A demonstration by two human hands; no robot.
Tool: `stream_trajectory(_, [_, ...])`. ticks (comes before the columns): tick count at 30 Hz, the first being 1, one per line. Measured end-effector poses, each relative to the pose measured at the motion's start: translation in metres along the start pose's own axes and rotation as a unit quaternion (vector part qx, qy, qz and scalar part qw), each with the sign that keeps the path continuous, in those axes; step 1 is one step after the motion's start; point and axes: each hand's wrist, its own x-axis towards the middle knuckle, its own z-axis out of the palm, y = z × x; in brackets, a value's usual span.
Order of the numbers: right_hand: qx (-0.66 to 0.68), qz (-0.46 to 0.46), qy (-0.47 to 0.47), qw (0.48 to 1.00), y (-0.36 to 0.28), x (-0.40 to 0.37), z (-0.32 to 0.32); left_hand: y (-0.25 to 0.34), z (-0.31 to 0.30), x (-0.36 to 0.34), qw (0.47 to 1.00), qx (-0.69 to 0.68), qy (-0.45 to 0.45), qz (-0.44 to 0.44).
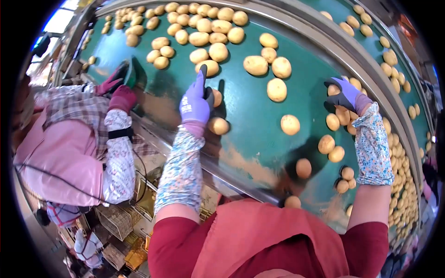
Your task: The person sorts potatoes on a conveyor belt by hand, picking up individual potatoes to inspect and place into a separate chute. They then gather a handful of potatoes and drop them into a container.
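My left hand, in a purple glove with dark fingertips, is over the green conveyor belt. Its index finger stretches out to a potato and appears to touch it. Beside the thumb lies another potato, partly covered by the hand, and a further potato rests near the wrist. On the far right of the belt, my right hand wears the same kind of glove. Its fingers and thumb curl around a potato. Several potatoes lie just under that hand.
A metal rail divides this belt from a second belt with potatoes. More potatoes spread across the top. At left, a co-worker's maroon-gloved hands are near a dark green rounded object. Crates stand below the belt's edge.
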Motion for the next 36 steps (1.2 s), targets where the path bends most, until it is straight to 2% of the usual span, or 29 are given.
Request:
stream_trajectory(1, [-0.015,-0.029,0.03,0.999,0.006,-0.012,0.01,0.001,-0.007,-0.001,0.999,-0.01,-0.048,0.014])
stream_trajectory(2, [0.059,-0.055,0.02,0.997,0.005,-0.021,0.014,0.0,-0.012,-0.005,0.99,-0.098,-0.099,-0.015])
stream_trajectory(3, [0.133,-0.08,0.005,0.988,0.003,-0.032,0.017,-0.004,-0.015,-0.011,0.989,-0.084,-0.116,0.038])
stream_trajectory(4, [0.297,-0.096,-0.051,0.949,-0.015,-0.042,0.02,-0.005,-0.017,-0.016,0.985,-0.068,-0.127,0.093])
stream_trajectory(6, [0.44,-0.071,-0.05,0.894,-0.066,-0.073,0.038,0.007,-0.025,-0.028,0.98,-0.046,-0.161,0.109])
stream_trajectory(8, [0.562,-0.113,-0.064,0.817,-0.107,-0.089,0.056,-0.002,-0.017,-0.045,0.97,-0.149,-0.145,0.125])
stream_trajectory(9, [0.607,-0.111,-0.096,0.781,-0.12,-0.09,0.061,0.003,-0.02,-0.051,0.967,-0.158,-0.176,0.092])
stream_trajectory(10, [0.649,-0.108,-0.126,0.742,-0.13,-0.089,0.062,0.008,-0.026,-0.052,0.968,-0.091,-0.217,0.087])
stream_trajectory(11, [0.584,-0.121,-0.117,0.794,-0.138,-0.084,0.05,0.013,-0.031,-0.055,0.96,-0.102,-0.248,0.08])
stream_trajectory(12, [0.611,-0.09,-0.113,0.778,-0.139,-0.073,0.042,0.02,-0.032,-0.055,0.95,-0.114,-0.28,0.072])
stream_trajectory(14, [0.556,-0.12,-0.026,0.822,-0.137,-0.038,0.02,0.017,-0.031,-0.06,0.948,-0.113,-0.285,0.088])
stream_trajectory(15, [0.585,-0.148,-0.001,0.797,-0.132,-0.013,0.007,0.014,-0.028,-0.062,0.947,-0.112,-0.287,0.092])
stream_trajectory(16, [0.457,-0.212,0.106,0.857,-0.114,0.022,-0.003,0.01,-0.029,-0.065,0.944,-0.116,-0.294,0.092])
stream_trajectory(17, [0.312,-0.241,0.231,0.889,-0.097,0.057,-0.013,0.006,-0.03,-0.067,0.942,-0.118,-0.299,0.091])
stream_trajectory(19, [0.224,-0.209,0.394,0.867,-0.095,0.097,-0.007,0.005,-0.042,-0.068,0.938,-0.126,-0.313,0.08])
stream_trajectory(20, [0.466,-0.14,0.345,0.803,-0.101,0.113,0.004,0.0,-0.045,-0.071,0.942,-0.138,-0.294,0.087])
stream_trajectory(22, [0.304,-0.074,0.274,0.91,-0.139,0.114,0.027,0.004,-0.07,-0.063,0.923,-0.185,-0.337,0.012])
stream_trajectory(23, [0.213,-0.054,0.233,0.947,-0.158,0.115,0.039,-0.002,-0.074,-0.061,0.929,-0.191,-0.316,0.025])
stream_trajectory(24, [-0.01,-0.161,0.272,0.949,-0.149,0.126,0.078,-0.008,-0.076,-0.062,0.933,-0.199,-0.298,0.037])
stream_trajectory(27, [-0.16,-0.119,0.276,0.94,-0.206,0.092,0.068,-0.022,-0.084,-0.06,0.933,-0.218,-0.285,0.03])
stream_trajectory(28, [-0.074,-0.028,0.166,0.983,-0.206,0.106,0.061,-0.025,-0.086,-0.055,0.931,-0.225,-0.285,0.024])
stream_trajectory(30, [0.059,-0.074,0.006,0.996,-0.213,0.101,0.033,-0.031,-0.094,-0.045,0.934,-0.229,-0.267,0.061])
stream_trajectory(32, [0.121,-0.098,0.041,0.987,-0.207,0.117,0.018,-0.043,-0.092,-0.038,0.937,-0.238,-0.243,0.082])
stream_trajectory(33, [0.261,-0.095,0.068,0.958,-0.208,0.128,0.005,-0.051,-0.089,-0.039,0.938,-0.24,-0.235,0.08])
stream_trajectory(34, [0.534,0.034,0.11,0.837,-0.219,0.133,-0.006,-0.059,-0.088,-0.037,0.941,-0.24,-0.225,0.081])
stream_trajectory(35, [0.683,-0.037,0.128,0.718,-0.194,0.166,-0.009,-0.066,-0.088,-0.034,0.943,-0.229,-0.231,0.077])
stream_trajectory(36, [0.597,-0.094,0.233,0.762,-0.195,0.182,-0.01,-0.071,-0.088,-0.031,0.941,-0.232,-0.231,0.079])
